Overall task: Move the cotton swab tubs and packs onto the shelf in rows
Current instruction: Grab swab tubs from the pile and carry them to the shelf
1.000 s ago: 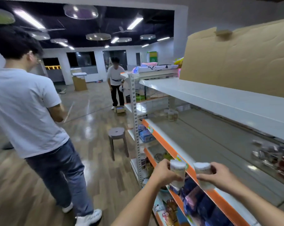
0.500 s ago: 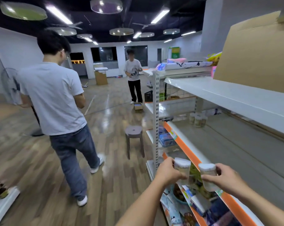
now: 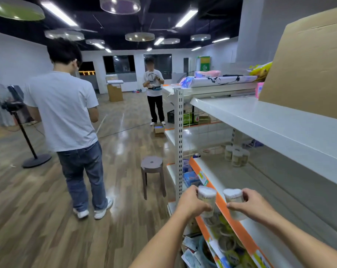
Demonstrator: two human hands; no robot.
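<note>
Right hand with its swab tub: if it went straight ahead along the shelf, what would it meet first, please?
Probably nothing soon: the right hand faces bare shelf; the tub cluster at the far end comes first, though depth is unclear.

Showing only as arms and hands in the lower centre and lower right of the frame. Running bare along the left forearm (image 3: 159, 240) and the right forearm (image 3: 303, 236), from the frame's bottom edge up to the left hand (image 3: 192, 205) and the right hand (image 3: 254, 206). Tapering to slim wrists, widening again at the knuckles.
</note>
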